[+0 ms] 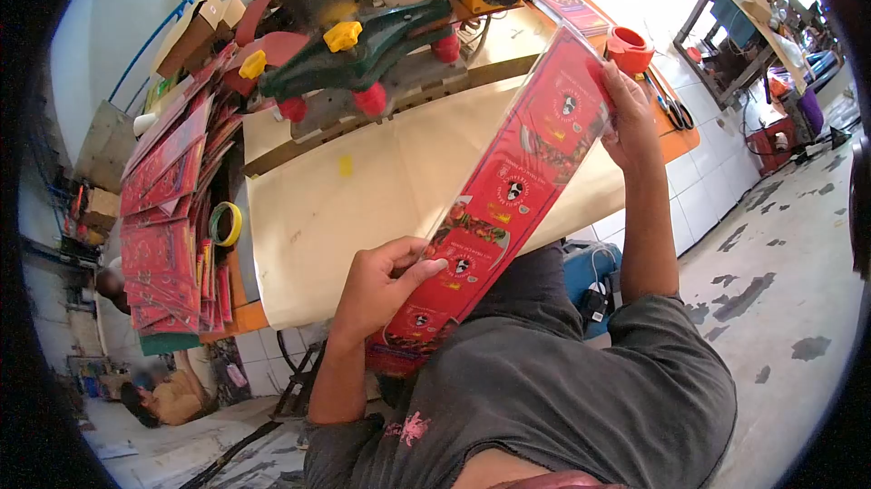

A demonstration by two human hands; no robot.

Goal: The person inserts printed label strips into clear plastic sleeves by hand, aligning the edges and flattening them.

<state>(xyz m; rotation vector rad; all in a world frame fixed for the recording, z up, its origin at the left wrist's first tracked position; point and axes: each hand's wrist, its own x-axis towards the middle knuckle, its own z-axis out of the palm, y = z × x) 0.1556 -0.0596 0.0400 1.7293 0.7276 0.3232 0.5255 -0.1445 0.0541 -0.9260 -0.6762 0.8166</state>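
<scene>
At the desk (682, 144), left hand (381, 285) and right hand (631, 117) pinch one red printed plastic strip (494, 199). Red sheets (163, 253) piled leftward; finished or waiting, unclear.

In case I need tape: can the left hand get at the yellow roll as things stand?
Probably, but only once freed: the left hand is pinching the red sheet. The yellow roll sits beyond the cream surface, with nothing visible blocking the way.

Dark grey, short-sleeved shirt (581, 380) with a small pink print (415, 429)
</scene>
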